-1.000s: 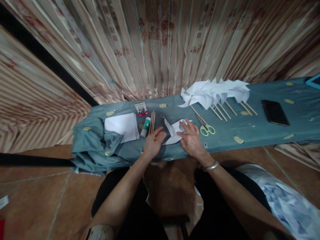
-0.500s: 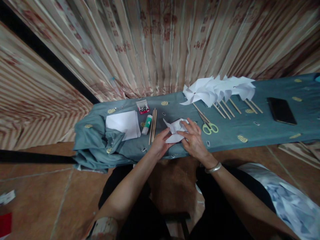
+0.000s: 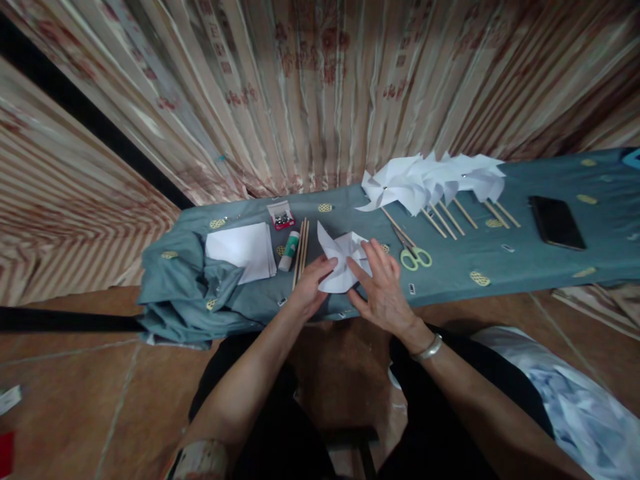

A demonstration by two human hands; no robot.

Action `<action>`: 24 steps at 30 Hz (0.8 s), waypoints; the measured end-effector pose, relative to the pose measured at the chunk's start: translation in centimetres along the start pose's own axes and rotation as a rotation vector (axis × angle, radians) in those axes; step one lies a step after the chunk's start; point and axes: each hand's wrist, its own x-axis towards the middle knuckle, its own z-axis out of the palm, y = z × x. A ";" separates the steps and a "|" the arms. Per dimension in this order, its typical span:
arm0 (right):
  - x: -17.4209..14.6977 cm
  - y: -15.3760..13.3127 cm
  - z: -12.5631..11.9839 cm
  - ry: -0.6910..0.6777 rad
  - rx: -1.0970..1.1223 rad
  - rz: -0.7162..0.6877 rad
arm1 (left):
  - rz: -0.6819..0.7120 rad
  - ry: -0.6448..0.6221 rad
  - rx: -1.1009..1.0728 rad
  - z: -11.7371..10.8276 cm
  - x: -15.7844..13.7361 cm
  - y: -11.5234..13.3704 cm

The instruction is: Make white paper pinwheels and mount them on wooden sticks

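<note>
A white paper pinwheel (image 3: 336, 277) with its blades folded up is held over the near edge of the cloth-covered table. My left hand (image 3: 311, 287) pinches its left side, thumb on top and fingers hidden beneath. On the other side my right hand (image 3: 383, 290) grips the paper, its index finger on the middle of the pinwheel and its thumb at the lower edge. Just left of my hands lie several thin wooden sticks (image 3: 301, 250) and a green and white glue stick (image 3: 289, 251). Green-handled scissors (image 3: 415, 257) rest to the right, apart from my hand.
Finished-looking pinwheels on sticks (image 3: 435, 180) overlap along the back of the table (image 3: 450, 273). At left are a stack of white paper (image 3: 240, 250) and a small red box of metal pins (image 3: 281, 217). A black phone (image 3: 557, 222) lies at right; a curtain (image 3: 310, 100) hangs behind.
The pinwheel has opened out, its blades now spread and its middle exposed. My right hand's fingers have spread further apart on it. The view has shifted slightly.
</note>
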 end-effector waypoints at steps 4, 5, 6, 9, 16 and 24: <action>-0.2 -0.6 -0.1 -0.020 0.000 0.002 | 0.068 0.052 0.055 -0.2 0.2 -0.6; -0.2 -0.8 -0.2 -0.020 0.007 0.006 | 0.080 0.076 0.060 -0.2 0.2 -0.7; -0.3 -0.9 -0.2 -0.018 0.016 0.010 | 0.090 0.103 0.060 -0.1 0.2 -0.9; -0.3 -1.3 -0.4 -0.010 0.043 0.023 | 0.105 0.178 0.043 0.1 0.3 -1.2; -0.4 -1.3 -0.7 -0.010 0.142 0.075 | 0.097 0.207 0.055 0.2 0.4 -1.3; -0.5 -0.9 -1.1 -0.013 0.221 0.121 | 0.094 0.180 0.070 0.5 0.2 -1.3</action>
